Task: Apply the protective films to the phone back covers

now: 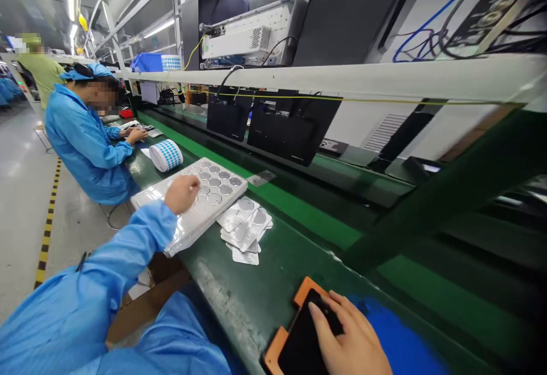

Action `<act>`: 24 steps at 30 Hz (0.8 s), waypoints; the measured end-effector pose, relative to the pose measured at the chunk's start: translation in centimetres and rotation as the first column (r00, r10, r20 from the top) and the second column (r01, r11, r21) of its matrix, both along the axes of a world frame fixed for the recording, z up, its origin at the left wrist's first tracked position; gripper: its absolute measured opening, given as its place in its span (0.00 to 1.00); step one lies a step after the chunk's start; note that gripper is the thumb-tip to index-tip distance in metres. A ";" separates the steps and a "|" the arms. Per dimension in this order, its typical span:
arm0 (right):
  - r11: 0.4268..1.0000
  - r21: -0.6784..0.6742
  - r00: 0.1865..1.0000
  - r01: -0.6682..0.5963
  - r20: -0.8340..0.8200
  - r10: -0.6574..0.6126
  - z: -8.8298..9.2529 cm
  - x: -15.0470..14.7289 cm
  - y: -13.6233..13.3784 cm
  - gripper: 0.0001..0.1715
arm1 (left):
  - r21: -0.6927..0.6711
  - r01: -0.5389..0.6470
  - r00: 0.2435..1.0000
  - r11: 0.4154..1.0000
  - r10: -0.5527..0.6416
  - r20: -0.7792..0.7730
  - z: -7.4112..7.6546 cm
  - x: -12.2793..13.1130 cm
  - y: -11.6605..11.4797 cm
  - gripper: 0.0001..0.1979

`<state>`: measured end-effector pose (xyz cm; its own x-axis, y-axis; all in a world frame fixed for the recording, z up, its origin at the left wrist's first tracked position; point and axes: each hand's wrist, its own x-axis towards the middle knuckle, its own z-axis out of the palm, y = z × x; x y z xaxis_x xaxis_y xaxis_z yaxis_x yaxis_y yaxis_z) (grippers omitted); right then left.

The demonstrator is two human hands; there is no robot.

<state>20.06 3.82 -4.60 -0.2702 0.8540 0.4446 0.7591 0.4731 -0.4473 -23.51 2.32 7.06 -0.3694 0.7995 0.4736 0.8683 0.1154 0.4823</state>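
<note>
My left hand (pixel 182 194) is closed over a white tray (pixel 188 224) that carries several round silver discs (pixel 214 198); what its fingers hold, if anything, is hidden. Lower right, my right hand (pixel 348 335) rests on a black block (pixel 301 341) set in an orange fixture (pixel 280 347), thumb and fingers spread over its top. Between the hands, beside the tray, lies a loose pile of silvery flat pouches (pixel 243 229), some with a round disc.
A roll with blue dots (pixel 166 155) stands behind the tray. Farther left a person in blue (pixel 85 135) works at the same green bench (pixel 239 289). A white shelf beam (pixel 342 78) crosses above, with black panels (pixel 290 127) below it.
</note>
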 end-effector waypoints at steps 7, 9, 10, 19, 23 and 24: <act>1.000 0.019 0.999 -0.007 0.033 0.006 -1.5 -0.3 1.0 0.25 | -0.386 -0.129 0.991 0.913 0.110 -0.070 -1.1 -9.3 0.3 0.10; 0.999 0.032 0.999 0.006 0.047 -0.008 -1.7 -0.3 1.1 0.26 | -0.463 -0.085 0.996 0.882 0.056 -0.076 -2.6 -9.2 2.1 0.14; 0.999 0.040 0.999 0.009 0.049 -0.011 -1.7 -0.2 1.1 0.26 | -0.492 -0.066 0.996 0.868 0.031 -0.080 -3.2 -9.1 3.1 0.16; 0.999 0.049 1.000 0.023 0.007 -0.023 -1.6 -0.3 1.2 0.23 | -0.541 0.003 0.998 0.841 -0.033 -0.045 -2.5 -8.4 5.6 0.18; 0.999 0.037 0.999 0.007 -0.041 -0.005 -0.3 -0.3 0.9 0.23 | -0.460 0.113 0.992 0.881 -0.078 0.094 -1.1 -6.7 4.3 0.13; 0.999 0.042 0.998 0.011 -0.063 -0.009 0.5 -0.5 0.5 0.23 | -0.435 0.149 0.986 0.888 -0.103 0.127 -0.7 -5.7 3.7 0.13</act>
